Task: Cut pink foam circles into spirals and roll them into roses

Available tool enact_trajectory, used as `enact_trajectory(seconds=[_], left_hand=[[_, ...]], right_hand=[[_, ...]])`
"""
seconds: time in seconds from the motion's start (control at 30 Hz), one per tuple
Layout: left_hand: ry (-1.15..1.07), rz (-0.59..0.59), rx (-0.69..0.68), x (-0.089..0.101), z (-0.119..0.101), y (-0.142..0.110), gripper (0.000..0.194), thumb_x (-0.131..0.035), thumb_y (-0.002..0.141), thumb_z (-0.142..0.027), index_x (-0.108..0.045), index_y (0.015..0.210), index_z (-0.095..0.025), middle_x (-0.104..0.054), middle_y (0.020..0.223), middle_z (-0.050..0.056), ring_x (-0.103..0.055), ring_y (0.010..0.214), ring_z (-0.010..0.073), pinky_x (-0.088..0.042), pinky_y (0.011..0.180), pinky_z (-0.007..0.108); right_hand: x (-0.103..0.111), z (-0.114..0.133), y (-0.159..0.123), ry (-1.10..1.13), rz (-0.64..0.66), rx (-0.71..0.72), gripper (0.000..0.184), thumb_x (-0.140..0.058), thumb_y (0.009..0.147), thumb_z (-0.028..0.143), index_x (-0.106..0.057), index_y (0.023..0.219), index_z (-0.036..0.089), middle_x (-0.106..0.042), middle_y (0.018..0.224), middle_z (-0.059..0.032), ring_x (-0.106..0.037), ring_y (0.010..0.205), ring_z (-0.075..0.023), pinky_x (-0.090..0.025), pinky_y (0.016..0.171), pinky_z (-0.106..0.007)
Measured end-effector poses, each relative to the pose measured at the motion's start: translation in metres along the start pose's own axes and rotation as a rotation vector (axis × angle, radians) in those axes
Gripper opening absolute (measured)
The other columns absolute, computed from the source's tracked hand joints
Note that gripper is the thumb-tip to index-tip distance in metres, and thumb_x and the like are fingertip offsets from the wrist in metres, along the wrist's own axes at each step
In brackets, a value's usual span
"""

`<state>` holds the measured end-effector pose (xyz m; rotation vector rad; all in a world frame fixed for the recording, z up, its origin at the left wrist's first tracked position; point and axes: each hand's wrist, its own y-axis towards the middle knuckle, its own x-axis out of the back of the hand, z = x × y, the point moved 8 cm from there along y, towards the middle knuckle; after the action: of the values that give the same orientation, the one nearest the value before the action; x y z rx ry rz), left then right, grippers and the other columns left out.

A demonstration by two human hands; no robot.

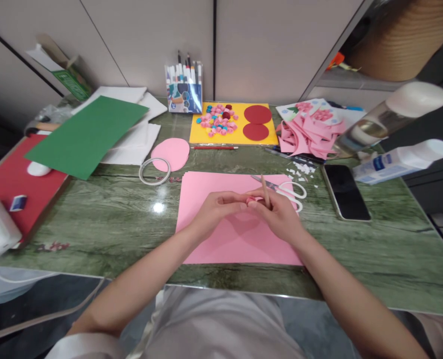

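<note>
Above a stack of pink paper sheets (239, 244), my left hand (218, 209) and my right hand (283, 214) meet at the fingertips. Both pinch a small pink paper roll (250, 200), mostly covered by fingers. A thin tan stick (265, 189) pokes up between the fingers of my right hand; its lower end is hidden. White-handled scissors (294, 190) lie on the sheets just beyond my right hand. Farther back, a yellow sheet (239, 137) bears many small paper rolls (217, 120) in pink, blue, yellow and red, beside two dark red paper discs (257, 114).
Pink paper strips (311, 132), white scraps (303, 169), a phone (346, 192) and bottles (400, 162) stand or lie right. Left are pink discs (174, 152), a ring (142, 172), green paper (90, 132) and a red board (38, 194). Markers (184, 89) stand behind.
</note>
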<state>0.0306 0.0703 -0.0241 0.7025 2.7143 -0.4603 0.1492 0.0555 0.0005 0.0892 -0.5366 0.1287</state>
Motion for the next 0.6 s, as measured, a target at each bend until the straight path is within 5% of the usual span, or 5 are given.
enact_trajectory(seconds=[0.2,0.43,0.6], left_hand=[[-0.069,-0.001,0.101,-0.003,0.01,0.003,0.021,-0.071,0.064,-0.026,-0.071,0.082,-0.013,-0.07,0.079,0.006,-0.061,0.08,0.018,-0.04,0.082,0.032],[-0.154,-0.029,0.139,-0.001,0.018,0.006,0.02,-0.075,0.059,-0.023,-0.069,0.077,-0.015,-0.065,0.072,0.001,-0.055,0.064,0.0097,-0.038,0.07,0.027],[-0.183,-0.025,0.15,0.002,0.021,0.007,0.02,-0.074,0.062,-0.025,-0.068,0.078,-0.015,-0.064,0.074,0.001,-0.057,0.069,0.0102,-0.039,0.072,0.027]], right_hand=[[-0.006,-0.011,0.002,0.14,0.061,-0.136,0.022,-0.056,0.078,0.035,-0.062,0.09,0.017,-0.064,0.078,-0.0022,-0.054,0.058,-0.0126,-0.038,0.051,-0.024],[-0.01,-0.013,0.005,0.218,0.017,-0.125,0.021,-0.061,0.074,0.034,-0.059,0.089,0.019,-0.062,0.085,-0.0035,-0.056,0.074,-0.0158,-0.042,0.057,-0.025],[-0.013,-0.014,0.002,0.27,0.027,-0.151,0.027,-0.063,0.073,0.032,-0.056,0.097,0.021,-0.06,0.092,-0.0023,-0.047,0.058,-0.0087,-0.035,0.049,-0.022]])
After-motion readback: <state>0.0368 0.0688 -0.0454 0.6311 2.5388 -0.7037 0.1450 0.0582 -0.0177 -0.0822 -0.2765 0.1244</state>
